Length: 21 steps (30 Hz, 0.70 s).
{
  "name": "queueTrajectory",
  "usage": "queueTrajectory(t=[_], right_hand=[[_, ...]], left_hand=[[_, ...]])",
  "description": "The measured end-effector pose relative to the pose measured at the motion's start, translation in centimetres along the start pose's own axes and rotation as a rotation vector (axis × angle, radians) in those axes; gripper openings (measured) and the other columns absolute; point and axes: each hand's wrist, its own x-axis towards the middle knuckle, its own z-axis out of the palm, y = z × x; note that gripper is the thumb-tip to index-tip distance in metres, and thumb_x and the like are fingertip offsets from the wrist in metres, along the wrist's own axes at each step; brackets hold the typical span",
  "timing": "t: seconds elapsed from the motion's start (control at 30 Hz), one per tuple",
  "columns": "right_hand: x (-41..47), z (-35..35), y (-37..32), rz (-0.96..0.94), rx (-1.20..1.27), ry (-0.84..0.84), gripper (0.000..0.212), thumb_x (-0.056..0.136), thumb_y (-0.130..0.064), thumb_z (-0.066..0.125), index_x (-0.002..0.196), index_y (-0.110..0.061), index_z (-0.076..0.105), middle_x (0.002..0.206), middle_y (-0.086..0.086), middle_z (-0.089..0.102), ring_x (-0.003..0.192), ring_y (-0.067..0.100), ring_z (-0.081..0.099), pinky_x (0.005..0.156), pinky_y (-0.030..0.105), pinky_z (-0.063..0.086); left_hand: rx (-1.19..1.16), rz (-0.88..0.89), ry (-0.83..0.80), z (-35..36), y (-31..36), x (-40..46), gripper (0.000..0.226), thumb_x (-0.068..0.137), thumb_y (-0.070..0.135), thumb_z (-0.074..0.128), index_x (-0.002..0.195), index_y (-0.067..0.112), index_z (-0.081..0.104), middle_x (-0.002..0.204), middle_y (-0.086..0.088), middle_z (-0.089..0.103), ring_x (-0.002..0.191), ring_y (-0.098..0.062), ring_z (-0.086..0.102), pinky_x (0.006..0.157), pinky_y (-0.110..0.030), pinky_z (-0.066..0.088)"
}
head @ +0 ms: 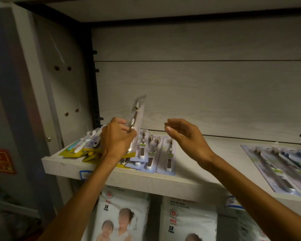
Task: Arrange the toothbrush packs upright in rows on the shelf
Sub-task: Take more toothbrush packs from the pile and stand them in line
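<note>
One toothbrush pack (pixel 137 113) stands upright, pinched in the left hand (pixel 117 139) above the shelf's (pixel 97 169) left end; right hand (pixel 186 138) hovers beside, fingers loosely spread, holding nothing.

Left hand (pixel 117 139) holds one toothbrush pack (pixel 137 114) upright above the shelf (pixel 189 180); at its nine o'clock a heap of packs (pixel 83 145) lies flat, at its four o'clock four packs (pixel 153 153) lie side by side. Right hand (pixel 186 136) hovers at three o'clock. Bags (pixel 123 214) sit below the shelf.
</note>
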Motion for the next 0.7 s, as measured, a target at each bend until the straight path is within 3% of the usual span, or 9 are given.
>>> queueTrajectory(t=[0.17,0.3,0.37,0.47,0.57,0.63,0.7], right_hand=[[0.2,0.8,-1.8,0.154,0.36,-0.035,0.041,0.081,-0.029,0.069,0.117,-0.011,0.063,0.105,0.005,0.072,0.094,0.015,0.071,0.081,0.032,0.059],[-0.1,0.7,-2.4,0.195,0.431,0.044,0.018,0.086,-0.008,0.066,0.103,-0.003,0.067,0.09,0.008,0.074,0.076,0.014,0.073,0.062,0.024,0.058],[-0.1,0.2,-2.2,0.232,0.457,0.09,0.012,0.087,-0.003,0.063,0.098,-0.002,0.068,0.085,0.007,0.073,0.067,0.011,0.072,0.055,0.021,0.056],[0.0,-0.5,-1.6,0.274,0.449,0.128,0.006,0.088,-0.003,0.063,0.09,-0.007,0.068,0.085,0.007,0.072,0.069,0.014,0.071,0.055,0.023,0.056],[0.1,-1.6,-1.0,0.285,0.432,0.171,0.008,0.088,-0.002,0.063,0.084,-0.009,0.067,0.082,0.006,0.071,0.072,0.015,0.07,0.056,0.025,0.057],[0.0,-2.6,-0.8,0.282,0.43,0.192,0.007,0.087,-0.002,0.063,0.085,-0.008,0.067,0.079,0.005,0.07,0.066,0.011,0.069,0.054,0.024,0.056],[-0.3,-3.6,-0.6,0.274,0.425,0.203,0.006,0.087,-0.002,0.063,0.087,-0.007,0.067,0.078,0.005,0.07,0.064,0.009,0.068,0.054,0.023,0.055]], left_hand=[[-0.064,0.193,0.117,1.6,3.1,-3.8,0.038,0.076,0.029,0.077,0.105,0.017,0.058,0.082,0.012,0.062,0.075,-0.009,0.063,0.067,-0.025,0.054],[-0.046,0.339,0.136,2.9,3.6,-5.4,0.035,0.077,0.03,0.077,0.103,0.014,0.06,0.086,0.003,0.07,0.075,-0.013,0.065,0.068,-0.026,0.055],[-0.069,0.374,0.092,3.1,3.7,-5.6,0.036,0.078,0.03,0.075,0.105,0.012,0.06,0.087,0.003,0.069,0.076,-0.011,0.064,0.068,-0.018,0.052],[-0.169,0.372,-0.017,3.3,4.0,-5.1,0.036,0.078,0.032,0.074,0.104,0.013,0.059,0.086,0.008,0.068,0.075,-0.001,0.062,0.064,-0.006,0.048],[-0.161,0.289,-0.015,3.0,3.3,-3.5,0.032,0.079,0.041,0.069,0.096,0.017,0.057,0.082,0.013,0.063,0.075,0.0,0.061,0.063,-0.012,0.049],[0.051,0.217,-0.038,2.6,1.9,-2.0,0.03,0.081,0.045,0.067,0.089,0.018,0.057,0.082,0.008,0.064,0.074,-0.01,0.061,0.064,-0.026,0.052],[0.336,0.121,-0.206,2.3,0.7,-1.0,0.034,0.083,0.049,0.063,0.086,0.015,0.057,0.084,0.0,0.065,0.076,-0.018,0.06,0.064,-0.031,0.048]])
